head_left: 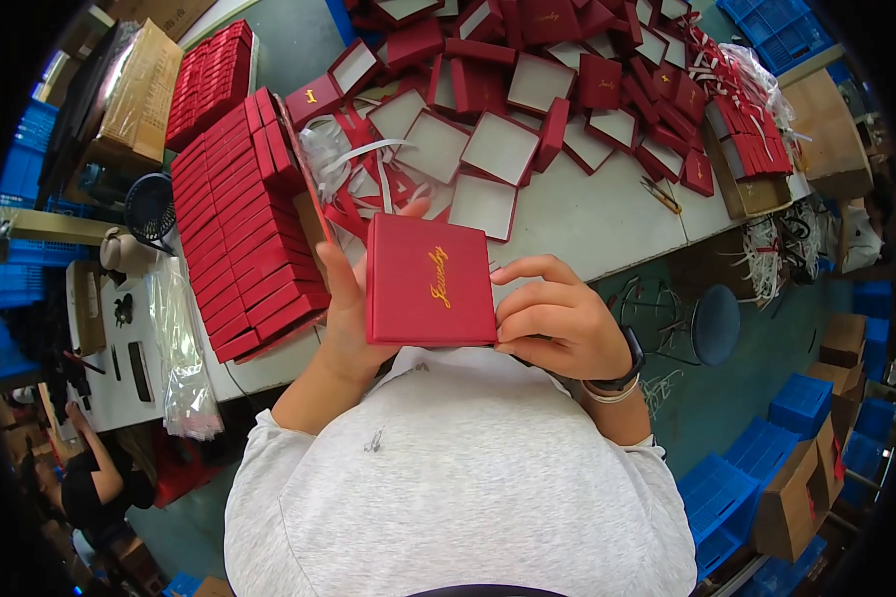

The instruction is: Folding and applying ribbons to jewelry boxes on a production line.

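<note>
A square red jewelry box [430,281] with gold script on its lid is held in front of my chest, lid upward. My left hand [346,313] grips its left side; the thumb stands beside the edge, a fingertip shows past the far edge, and the other fingers are hidden behind the box. Along the right edge, the bent fingers of my right hand [560,320] press against the side. The lid looks closed. Just beyond it lie white and red ribbons [343,164] and open box halves with white insides [483,206].
Stacked red boxes [244,239] fill a carton at the left. Loose red box parts [538,80] heap across the white table [607,224]. Scissors [661,195] lie near its right edge. A round stool [715,325] and blue crates [717,497] stand at the right. Another person [95,488] is lower left.
</note>
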Action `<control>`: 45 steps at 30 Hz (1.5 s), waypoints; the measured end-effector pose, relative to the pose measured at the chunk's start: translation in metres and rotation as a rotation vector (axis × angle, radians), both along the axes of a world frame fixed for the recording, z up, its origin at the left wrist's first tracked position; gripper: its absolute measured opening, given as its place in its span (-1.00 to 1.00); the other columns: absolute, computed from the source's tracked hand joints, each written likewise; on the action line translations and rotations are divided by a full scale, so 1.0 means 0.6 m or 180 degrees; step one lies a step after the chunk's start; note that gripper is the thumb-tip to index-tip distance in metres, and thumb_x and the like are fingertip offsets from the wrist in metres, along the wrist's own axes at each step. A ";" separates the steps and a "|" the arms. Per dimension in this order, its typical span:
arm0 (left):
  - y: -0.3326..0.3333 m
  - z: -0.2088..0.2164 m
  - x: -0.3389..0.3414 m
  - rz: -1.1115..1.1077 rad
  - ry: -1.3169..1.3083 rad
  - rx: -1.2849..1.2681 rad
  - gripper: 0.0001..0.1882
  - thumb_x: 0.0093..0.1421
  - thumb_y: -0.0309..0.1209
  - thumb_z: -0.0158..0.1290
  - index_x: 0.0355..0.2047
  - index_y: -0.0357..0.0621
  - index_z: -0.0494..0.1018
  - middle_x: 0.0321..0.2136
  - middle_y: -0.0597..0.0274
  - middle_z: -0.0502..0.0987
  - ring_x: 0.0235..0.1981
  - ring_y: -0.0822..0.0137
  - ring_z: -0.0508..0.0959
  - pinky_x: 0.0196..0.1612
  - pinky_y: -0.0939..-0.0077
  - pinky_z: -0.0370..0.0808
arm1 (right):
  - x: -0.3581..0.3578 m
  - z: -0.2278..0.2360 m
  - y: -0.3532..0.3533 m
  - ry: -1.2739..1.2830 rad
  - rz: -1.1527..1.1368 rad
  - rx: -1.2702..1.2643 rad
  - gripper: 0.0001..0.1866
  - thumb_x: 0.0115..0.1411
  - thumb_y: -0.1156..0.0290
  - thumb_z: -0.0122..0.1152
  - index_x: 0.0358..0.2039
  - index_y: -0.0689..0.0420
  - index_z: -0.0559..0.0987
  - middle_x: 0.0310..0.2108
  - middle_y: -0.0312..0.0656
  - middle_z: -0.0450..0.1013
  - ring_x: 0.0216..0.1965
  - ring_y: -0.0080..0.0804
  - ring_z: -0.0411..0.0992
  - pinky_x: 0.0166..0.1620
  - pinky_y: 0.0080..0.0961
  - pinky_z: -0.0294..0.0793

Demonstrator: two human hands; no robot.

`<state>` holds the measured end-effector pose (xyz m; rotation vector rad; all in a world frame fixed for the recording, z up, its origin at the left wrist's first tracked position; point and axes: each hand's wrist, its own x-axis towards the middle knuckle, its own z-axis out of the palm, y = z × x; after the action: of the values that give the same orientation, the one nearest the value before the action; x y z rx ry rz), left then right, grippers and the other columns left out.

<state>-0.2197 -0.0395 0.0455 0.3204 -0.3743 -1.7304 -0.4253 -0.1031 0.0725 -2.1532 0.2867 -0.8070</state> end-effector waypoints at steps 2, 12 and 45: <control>0.016 0.000 -0.007 0.0204 -0.0509 0.0112 -0.19 0.08 0.29 -0.14 0.12 -0.07 0.14 0.05 0.05 0.33 0.04 0.15 0.41 0.05 0.23 0.41 | 0.001 -0.003 -0.003 -0.0127 -0.0083 0.0099 -0.81 -0.16 0.57 0.35 -0.51 0.12 0.51 -0.40 -0.32 0.45 -0.11 -0.23 0.37 -0.12 -0.40 0.38; 0.013 0.026 0.026 0.0174 -0.1486 0.0551 -0.24 0.02 -0.25 0.11 0.14 -0.36 0.05 0.00 -0.01 0.36 0.02 0.21 0.42 0.11 0.34 0.32 | -0.012 -0.004 -0.016 -0.0090 -0.0892 0.0139 -0.82 -0.17 0.61 0.32 -0.52 0.15 0.51 -0.43 -0.26 0.45 -0.20 -0.26 0.40 -0.18 -0.44 0.40; 0.016 -0.023 -0.012 0.0951 -0.1559 0.0065 -0.39 0.23 -0.07 -0.07 0.16 -0.13 0.08 0.06 0.20 0.31 0.08 0.25 0.33 0.14 0.24 0.26 | 0.010 0.008 -0.006 -0.0879 -0.0421 0.2783 -0.64 0.08 0.42 0.24 -0.11 0.25 0.45 -0.22 -0.27 0.31 -0.23 -0.56 0.28 -0.16 -0.62 0.32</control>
<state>-0.2267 -0.0299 0.0314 0.7807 -0.6283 -1.3509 -0.4196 -0.1067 0.0773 -1.2039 0.5253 -0.8350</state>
